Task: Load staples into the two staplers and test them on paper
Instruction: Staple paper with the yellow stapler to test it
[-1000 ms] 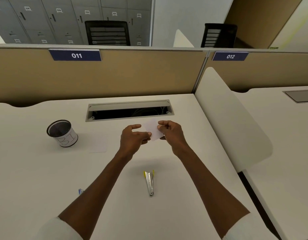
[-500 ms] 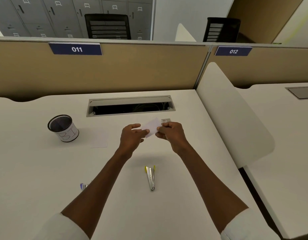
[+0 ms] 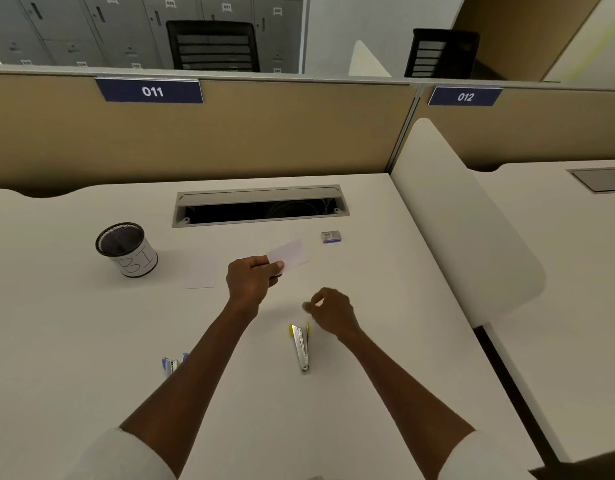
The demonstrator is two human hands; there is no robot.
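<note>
**Q:** White paper slip (image 3: 288, 255): who holds it now?

**A:** Only the left hand (image 3: 252, 282), pinching its near edge above the bench (image 3: 74, 341). Half a second ago both hands pinched the slip; the right hand (image 3: 330, 315) has let go and dropped toward the yellow stapler (image 3: 301, 346), fingers loosely curled around nothing, just beside its yellow end.

**Q:** Where are the other task items?

**A:** The blue stapler (image 3: 171, 364) lies partly hidden behind the left forearm. The staple box (image 3: 331, 236), earlier covered by the right hand, sits exposed near the cable slot (image 3: 261, 206). A second sheet (image 3: 199, 271) lies flat beside the mesh cup (image 3: 126, 249).

**Q:** What does this imply?

**A:** Probably the test step: the free hand appears about to pick up the yellow stapler. Whether it is loaded cannot be seen.
</note>
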